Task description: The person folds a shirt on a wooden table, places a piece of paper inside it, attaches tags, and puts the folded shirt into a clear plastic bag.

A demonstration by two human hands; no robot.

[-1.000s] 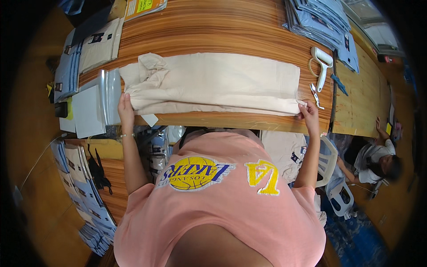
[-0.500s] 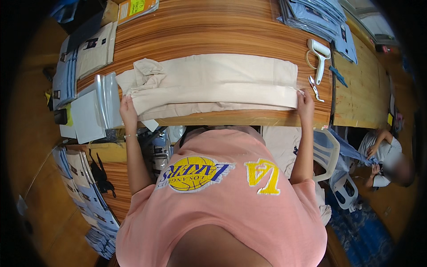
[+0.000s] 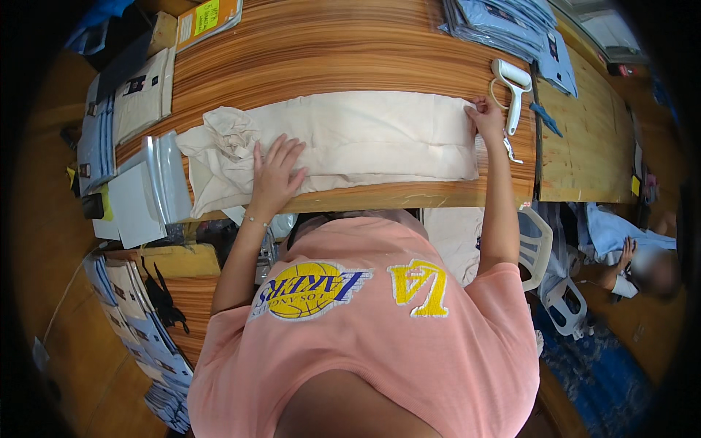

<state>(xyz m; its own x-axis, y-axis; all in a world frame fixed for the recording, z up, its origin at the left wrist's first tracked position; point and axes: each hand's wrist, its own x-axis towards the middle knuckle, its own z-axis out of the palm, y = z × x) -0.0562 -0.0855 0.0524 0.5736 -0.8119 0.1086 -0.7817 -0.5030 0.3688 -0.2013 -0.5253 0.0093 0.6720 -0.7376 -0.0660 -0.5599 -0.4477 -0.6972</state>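
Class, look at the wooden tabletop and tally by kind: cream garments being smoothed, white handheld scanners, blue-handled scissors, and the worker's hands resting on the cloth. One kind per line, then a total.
Cream garment: 1
White handheld scanner: 1
Blue-handled scissors: 1
Hands on the cloth, left hand and right hand: 2
Total: 5

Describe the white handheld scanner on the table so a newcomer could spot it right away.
Start at the long wooden table and follow the cream cloth to its right end, where the right hand pinches the corner. The scanner lies just beyond that hand. It is the only white, pistol-shaped thing there; the stack behind it is flat and blue.
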